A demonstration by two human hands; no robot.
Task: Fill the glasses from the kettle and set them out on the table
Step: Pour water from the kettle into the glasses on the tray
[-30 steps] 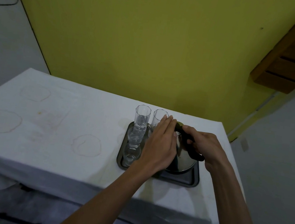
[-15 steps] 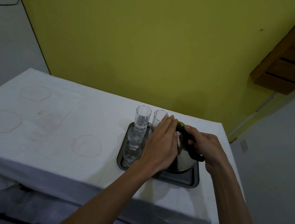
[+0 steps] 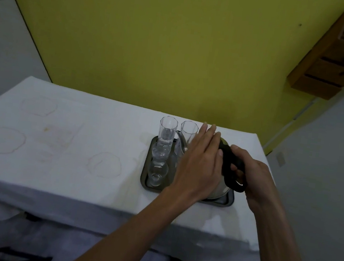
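Right hand (image 3: 250,174) was wrapped round the kettle (image 3: 220,186) handle, left hand (image 3: 200,166) flat and open on its lid. Glasses (image 3: 168,130) looked unfilled on the tray (image 3: 145,183) — next I'd need a lift and a steady tilt.

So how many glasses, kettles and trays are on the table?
Clear tall glasses: 4 in view
Shiny metal kettle with a black handle: 1
Dark rectangular metal tray: 1
Total: 6; the hands may hide more.

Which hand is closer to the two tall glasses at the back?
Left. The left hand lies flat on the kettle beside the tall glasses; the right hand grips the handle farther away.
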